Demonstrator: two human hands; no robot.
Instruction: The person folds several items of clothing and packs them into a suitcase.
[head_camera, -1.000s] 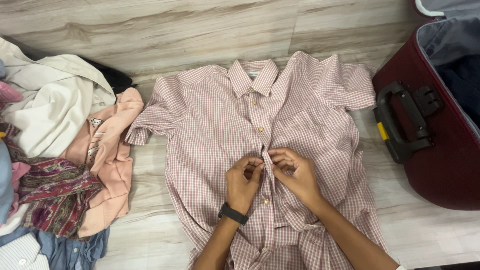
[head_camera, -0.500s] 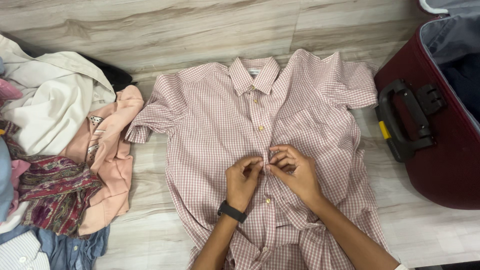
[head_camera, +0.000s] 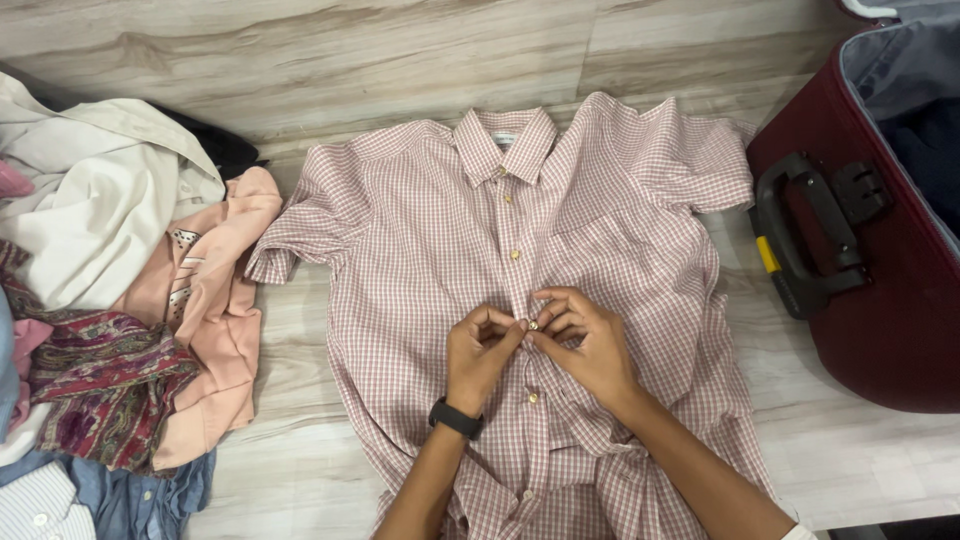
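Fingertips of both hands meet at 1 small button (head_camera: 533, 325) on the front placket of the pink checked shirt (head_camera: 430, 250), which lies spread flat, collar away from the person, on the pale wood-grain floor (head_camera: 300, 50). Left hand (head_camera: 480, 355) — a black wristband (head_camera: 456, 418) on its wrist — pinches the placket edge just left of the button; right hand (head_camera: 585, 345) pinches the cloth just right of it, fingers curled narrow. Left of the shirt lies a pile of clothes (head_camera: 110, 300); right of the shirt stands an open maroon suitcase (head_camera: 880, 320) with a black handle (head_camera: 800, 245).
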